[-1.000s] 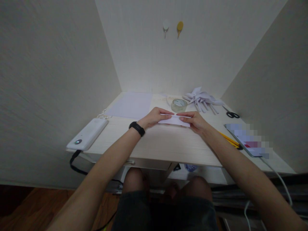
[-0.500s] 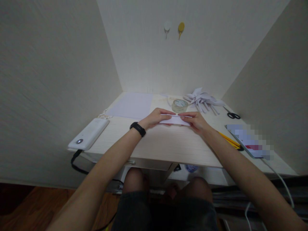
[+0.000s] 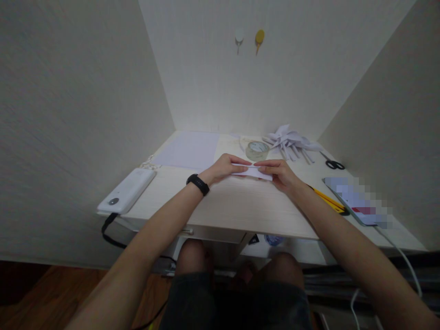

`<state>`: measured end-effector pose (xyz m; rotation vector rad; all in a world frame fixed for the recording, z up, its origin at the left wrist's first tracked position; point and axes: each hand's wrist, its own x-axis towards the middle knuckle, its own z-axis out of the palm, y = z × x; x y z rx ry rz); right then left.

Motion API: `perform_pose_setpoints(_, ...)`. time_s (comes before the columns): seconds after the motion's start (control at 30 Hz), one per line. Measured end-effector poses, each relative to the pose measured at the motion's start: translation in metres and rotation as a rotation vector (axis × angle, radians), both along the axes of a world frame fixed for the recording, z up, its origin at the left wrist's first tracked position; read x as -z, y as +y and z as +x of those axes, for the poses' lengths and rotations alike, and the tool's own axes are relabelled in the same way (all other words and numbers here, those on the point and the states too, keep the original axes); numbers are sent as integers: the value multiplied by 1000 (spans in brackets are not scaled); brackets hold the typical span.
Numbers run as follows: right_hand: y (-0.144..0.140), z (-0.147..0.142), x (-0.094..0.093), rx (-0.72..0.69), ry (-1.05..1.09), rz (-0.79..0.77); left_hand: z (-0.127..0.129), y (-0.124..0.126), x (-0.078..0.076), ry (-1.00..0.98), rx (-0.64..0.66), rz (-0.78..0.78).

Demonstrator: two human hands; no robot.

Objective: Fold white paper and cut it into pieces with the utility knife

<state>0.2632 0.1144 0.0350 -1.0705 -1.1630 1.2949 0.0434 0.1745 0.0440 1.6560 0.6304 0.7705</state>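
Note:
A narrow folded strip of white paper (image 3: 253,172) is held just over the desk, its long side running left to right. My left hand (image 3: 227,167) pinches its left part, thumb on the near face and fingers behind. The right part is pinched the same way by my right hand (image 3: 279,172). Both thumbs lie along the paper, and the index fingertips nearly meet at its upper edge. Right behind the hands stands a roll of clear tape (image 3: 257,150). The fingers behind the paper are mostly hidden.
White sheets (image 3: 189,149) lie at the back left, paper pinwheels (image 3: 288,140) at the back right. Black-handled scissors (image 3: 334,164), a yellow utility knife (image 3: 328,200) and a partly blurred tablet-like device (image 3: 354,201) sit rightward. A white power bank (image 3: 127,190) rests at the left edge.
My left thumb has slid slightly right along the paper strip, toward the right thumb. Both hands keep their pinch; otherwise the view has barely shifted.

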Motion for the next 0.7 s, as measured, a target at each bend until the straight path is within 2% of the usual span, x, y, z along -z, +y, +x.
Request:
perform_pose_setpoints(0.27, 4, -4, 5, 80, -72, 40, 2, 1, 4, 37, -9, 16)
perform_pose_setpoints(0.4, 6, -3, 9, 71, -118, 99, 3, 3, 7, 17, -29, 44)
perform_pose_setpoints(0.57, 9, 0, 10, 106, -230, 147, 2, 1, 3, 67, -47, 22)
perform_pose_setpoints(0.7, 10, 1, 11, 135, -293, 176, 3, 1, 1, 110, -71, 68)
